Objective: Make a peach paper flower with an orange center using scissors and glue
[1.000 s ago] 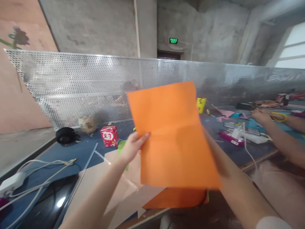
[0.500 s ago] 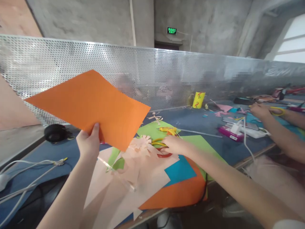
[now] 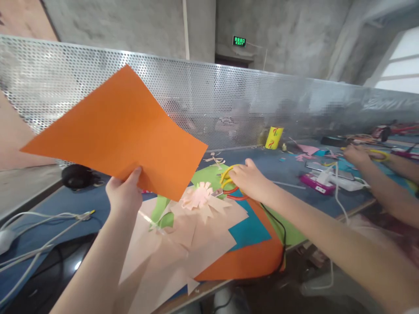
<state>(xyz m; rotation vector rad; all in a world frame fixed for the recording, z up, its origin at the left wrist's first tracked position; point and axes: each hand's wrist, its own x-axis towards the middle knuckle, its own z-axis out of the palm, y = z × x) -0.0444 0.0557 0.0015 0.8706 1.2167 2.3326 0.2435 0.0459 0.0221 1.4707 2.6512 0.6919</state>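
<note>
My left hand (image 3: 126, 196) pinches a sheet of orange paper (image 3: 121, 131) by its lower edge, thumb in front, and holds it up over the table's left side. My right hand (image 3: 247, 176) is closed on a pair of yellow-handled scissors (image 3: 226, 173), just above the paper pile. Red-handled scissors (image 3: 236, 197) lie right under it, on the paper. A layered pale pink paper flower (image 3: 198, 196) rests left of the scissors, on pale pink sheets (image 3: 209, 235). The glue gun is mostly hidden behind my right hand and the yellow handles.
Blue (image 3: 250, 231), orange and green sheets lie under the pink ones. White cables (image 3: 39, 244) and a black glossy object (image 3: 62, 266) lie at left. Further right are a yellow roll (image 3: 274, 138), a purple-and-white power strip (image 3: 317, 183) and another person's hand (image 3: 356, 155). A perforated metal screen (image 3: 209, 96) stands behind.
My right hand has lifted the yellow-handled scissors off the pile, slightly up and right. The orange sheet in my left hand has risen and tilted more upright.
</note>
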